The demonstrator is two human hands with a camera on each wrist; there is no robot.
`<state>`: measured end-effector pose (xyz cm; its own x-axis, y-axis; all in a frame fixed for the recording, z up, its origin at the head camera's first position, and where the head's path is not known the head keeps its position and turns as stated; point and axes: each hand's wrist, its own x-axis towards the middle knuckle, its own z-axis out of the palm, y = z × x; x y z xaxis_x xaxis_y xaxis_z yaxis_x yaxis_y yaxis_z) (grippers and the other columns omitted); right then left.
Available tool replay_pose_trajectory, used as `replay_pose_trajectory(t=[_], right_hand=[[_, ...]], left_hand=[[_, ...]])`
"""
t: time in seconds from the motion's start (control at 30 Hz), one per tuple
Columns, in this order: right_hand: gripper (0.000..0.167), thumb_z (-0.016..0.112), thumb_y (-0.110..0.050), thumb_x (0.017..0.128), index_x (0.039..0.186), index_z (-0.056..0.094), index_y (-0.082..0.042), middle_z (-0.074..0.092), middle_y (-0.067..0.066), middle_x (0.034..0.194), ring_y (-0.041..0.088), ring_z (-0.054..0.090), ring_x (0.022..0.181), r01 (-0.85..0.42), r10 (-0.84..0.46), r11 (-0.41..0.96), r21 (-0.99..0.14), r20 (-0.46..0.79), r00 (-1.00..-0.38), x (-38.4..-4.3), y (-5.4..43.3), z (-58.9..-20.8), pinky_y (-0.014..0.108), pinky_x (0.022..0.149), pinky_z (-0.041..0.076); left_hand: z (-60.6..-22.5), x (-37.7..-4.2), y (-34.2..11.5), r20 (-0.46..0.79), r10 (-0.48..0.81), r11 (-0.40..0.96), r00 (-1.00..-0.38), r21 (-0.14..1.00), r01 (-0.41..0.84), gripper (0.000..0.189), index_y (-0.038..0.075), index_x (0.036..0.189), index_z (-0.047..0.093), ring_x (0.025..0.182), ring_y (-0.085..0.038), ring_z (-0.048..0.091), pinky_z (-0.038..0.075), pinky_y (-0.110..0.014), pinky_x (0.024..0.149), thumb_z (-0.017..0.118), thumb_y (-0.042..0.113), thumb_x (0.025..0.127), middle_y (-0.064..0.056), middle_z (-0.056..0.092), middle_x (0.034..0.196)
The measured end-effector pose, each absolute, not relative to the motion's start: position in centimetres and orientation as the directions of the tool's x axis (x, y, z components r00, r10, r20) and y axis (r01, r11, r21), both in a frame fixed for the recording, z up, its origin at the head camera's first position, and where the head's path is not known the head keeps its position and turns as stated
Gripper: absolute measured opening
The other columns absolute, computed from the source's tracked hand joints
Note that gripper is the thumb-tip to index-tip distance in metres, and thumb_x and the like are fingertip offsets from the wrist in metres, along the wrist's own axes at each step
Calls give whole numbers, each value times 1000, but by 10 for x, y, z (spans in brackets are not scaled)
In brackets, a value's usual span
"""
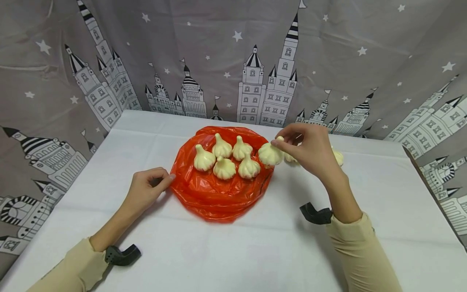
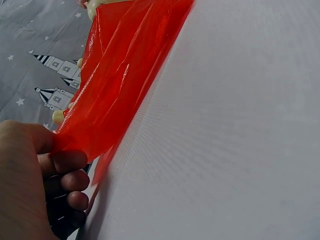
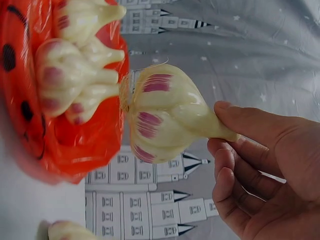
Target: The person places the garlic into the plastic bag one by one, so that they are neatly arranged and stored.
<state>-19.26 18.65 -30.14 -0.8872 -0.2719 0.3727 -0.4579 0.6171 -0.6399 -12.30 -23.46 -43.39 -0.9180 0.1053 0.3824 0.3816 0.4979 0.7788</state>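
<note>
A red plastic bag (image 1: 204,205) lies spread open on the table, with several garlic bulbs (image 1: 224,168) grouped on it. My left hand (image 1: 147,188) pinches the bag's left edge between thumb and forefinger, drawing the film (image 2: 107,85) taut in the left wrist view. At the bag's right rim, my right hand (image 1: 310,148) holds one garlic bulb (image 3: 167,117) by its neck, its root end towards the bag. Purple streaks mark that bulb's pale skin. Other garlic (image 1: 337,156) sits on the table beyond my right hand, partly hidden by it.
The table (image 1: 255,251) is covered in white cloth. Along its far side hangs a grey curtain (image 1: 219,24) printed with castles and stars. A black strap mount (image 1: 315,214) sticks out from my right wrist, and another (image 1: 123,255) from my left.
</note>
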Motion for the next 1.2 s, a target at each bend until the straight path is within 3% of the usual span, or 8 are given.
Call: replay_pose_trajectory(t=[0.63, 1.2], right_hand=[[13, 88, -18, 87, 93, 80, -10, 69, 3, 78, 17, 63, 72, -499, -368, 543, -676, 343, -864, -195, 135, -295, 33, 69, 55], [14, 87, -21, 88, 92, 79, -11, 70, 1, 81, 16, 63, 76, -542, -466, 486, -686, 322, -825, -196, 86, -300, 30, 70, 55]], left_hand=[[-433, -123, -233, 383, 108, 494, -918, 780, 383, 28, 17, 74, 68, 67, -10, 53, 42, -21, 63, 73, 0, 95, 0, 62, 71], [-434, -124, -235, 396, 118, 478, -911, 781, 402, 29, 17, 73, 68, 66, -10, 53, 41, -21, 62, 73, -1, 95, -1, 62, 71]])
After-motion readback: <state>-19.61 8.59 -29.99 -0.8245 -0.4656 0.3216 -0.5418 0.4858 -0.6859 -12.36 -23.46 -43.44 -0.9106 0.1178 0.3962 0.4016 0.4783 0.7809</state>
